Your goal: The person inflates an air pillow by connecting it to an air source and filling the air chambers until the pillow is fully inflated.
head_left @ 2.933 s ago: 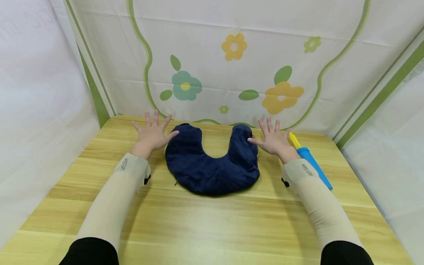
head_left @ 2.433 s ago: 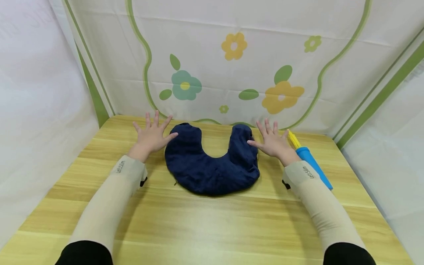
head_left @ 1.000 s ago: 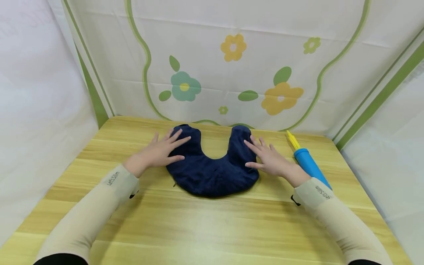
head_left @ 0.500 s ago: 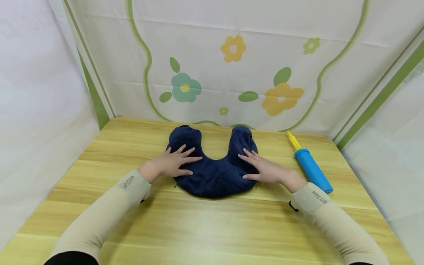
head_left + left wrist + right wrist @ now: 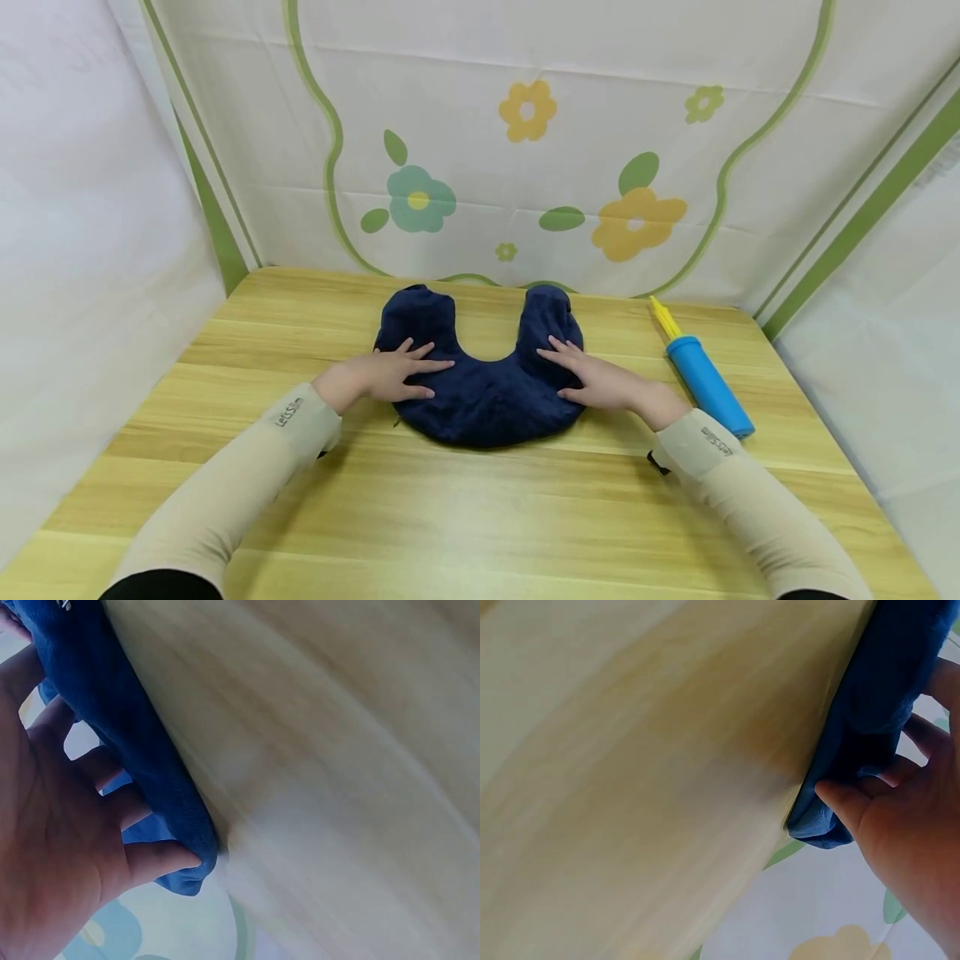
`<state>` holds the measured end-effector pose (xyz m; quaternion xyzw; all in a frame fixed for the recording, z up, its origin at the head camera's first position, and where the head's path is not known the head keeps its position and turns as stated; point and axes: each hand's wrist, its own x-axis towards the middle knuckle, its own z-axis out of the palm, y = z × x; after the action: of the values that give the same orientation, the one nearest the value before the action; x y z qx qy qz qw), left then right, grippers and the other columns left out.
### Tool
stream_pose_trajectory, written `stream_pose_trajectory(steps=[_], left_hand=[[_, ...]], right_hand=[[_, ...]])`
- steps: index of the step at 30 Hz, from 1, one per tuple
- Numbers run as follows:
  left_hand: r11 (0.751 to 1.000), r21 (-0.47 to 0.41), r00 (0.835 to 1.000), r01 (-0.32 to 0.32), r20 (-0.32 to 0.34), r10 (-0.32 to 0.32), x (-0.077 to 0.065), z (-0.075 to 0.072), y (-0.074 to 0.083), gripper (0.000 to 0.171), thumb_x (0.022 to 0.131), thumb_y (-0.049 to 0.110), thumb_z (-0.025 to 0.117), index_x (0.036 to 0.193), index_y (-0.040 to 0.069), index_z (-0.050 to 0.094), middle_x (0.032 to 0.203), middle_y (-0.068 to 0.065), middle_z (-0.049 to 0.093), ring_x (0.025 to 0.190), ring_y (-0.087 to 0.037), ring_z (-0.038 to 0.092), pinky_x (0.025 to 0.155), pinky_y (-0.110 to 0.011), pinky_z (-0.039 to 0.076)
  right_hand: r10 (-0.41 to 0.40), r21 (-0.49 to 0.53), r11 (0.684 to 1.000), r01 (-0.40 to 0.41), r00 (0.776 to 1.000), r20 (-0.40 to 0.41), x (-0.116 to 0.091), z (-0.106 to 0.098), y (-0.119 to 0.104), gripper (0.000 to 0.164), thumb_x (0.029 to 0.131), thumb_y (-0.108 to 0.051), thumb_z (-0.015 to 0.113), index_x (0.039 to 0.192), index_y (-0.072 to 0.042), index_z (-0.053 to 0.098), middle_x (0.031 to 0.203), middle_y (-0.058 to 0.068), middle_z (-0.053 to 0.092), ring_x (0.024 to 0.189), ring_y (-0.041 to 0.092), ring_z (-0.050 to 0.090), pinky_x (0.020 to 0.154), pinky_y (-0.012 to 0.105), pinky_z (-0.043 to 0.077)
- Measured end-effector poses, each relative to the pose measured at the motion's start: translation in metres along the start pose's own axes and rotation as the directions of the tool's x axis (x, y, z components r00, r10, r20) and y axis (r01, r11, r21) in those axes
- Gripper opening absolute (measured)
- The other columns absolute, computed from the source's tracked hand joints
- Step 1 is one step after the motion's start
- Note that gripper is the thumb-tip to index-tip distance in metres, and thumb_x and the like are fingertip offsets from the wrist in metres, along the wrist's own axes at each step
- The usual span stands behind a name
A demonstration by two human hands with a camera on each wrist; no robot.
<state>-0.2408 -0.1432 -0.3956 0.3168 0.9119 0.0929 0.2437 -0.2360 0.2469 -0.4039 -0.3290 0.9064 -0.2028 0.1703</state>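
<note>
A navy, U-shaped neck pillow (image 5: pixel 495 408) lies on the wooden table, both arms of the U pointing to the back wall. On its left arm rests my left hand (image 5: pixel 384 375), fingers spread and touching the cloth. The right arm is touched by my right hand (image 5: pixel 606 383), its fingers also spread. In the left wrist view the left hand (image 5: pixel 60 832) lies along the pillow's edge (image 5: pixel 139 720), the fingers nearly straight. From the right wrist view, the thumb and fingers of the right hand (image 5: pixel 907 832) meet the pillow (image 5: pixel 885 682).
A blue hand pump (image 5: pixel 708 387) with a yellow nozzle (image 5: pixel 664 318) lies to the right of the pillow, near my right forearm. Behind the wooden table (image 5: pixel 465 517) hangs a white cloth (image 5: pixel 480 125) printed with flowers. More white cloth stands at both sides.
Both hands have come from the pillow's outer sides down onto its two arms, closer to its middle. In the last half second they have barely moved. The pillow stays in place.
</note>
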Motion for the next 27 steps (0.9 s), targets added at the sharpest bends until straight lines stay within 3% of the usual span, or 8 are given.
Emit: stream_pose_trajectory(steps=[10,20,27], left_hand=[[1.000,-0.024,1.000,0.020,0.006,-0.020,-0.002,0.000,0.002,0.065,0.106,0.047,0.054,0.164,0.032,0.028,0.169,-0.015,0.011,0.150,-0.052,0.004,0.114,-0.069,0.019],[0.998,-0.037,0.998,0.059,0.017,-0.059,-0.007,0.002,0.006,0.067,0.106,0.047,0.053,0.164,0.029,0.026,0.169,-0.018,0.010,0.149,-0.055,0.006,0.115,-0.069,0.018],[0.991,-0.053,0.992,0.122,0.034,-0.121,-0.010,0.006,0.016,0.066,0.106,0.048,0.052,0.164,0.029,0.026,0.169,-0.019,0.008,0.148,-0.057,0.008,0.112,-0.071,0.020]], right_hand=[[-0.027,-0.024,0.999,0.027,1.000,-0.007,0.010,-0.003,0.000,0.070,0.100,-0.006,0.066,0.161,-0.007,0.031,0.168,0.022,0.009,0.152,0.048,0.007,0.115,0.062,0.026],[-0.025,-0.029,0.999,0.025,1.000,0.012,0.024,-0.012,0.007,0.070,0.099,-0.004,0.067,0.161,-0.008,0.033,0.169,0.021,0.008,0.152,0.047,0.004,0.115,0.061,0.027],[0.005,-0.032,0.999,-0.004,1.000,0.030,0.034,-0.015,0.009,0.071,0.101,-0.005,0.065,0.162,-0.011,0.032,0.170,0.018,0.005,0.153,0.045,0.004,0.113,0.061,0.030]])
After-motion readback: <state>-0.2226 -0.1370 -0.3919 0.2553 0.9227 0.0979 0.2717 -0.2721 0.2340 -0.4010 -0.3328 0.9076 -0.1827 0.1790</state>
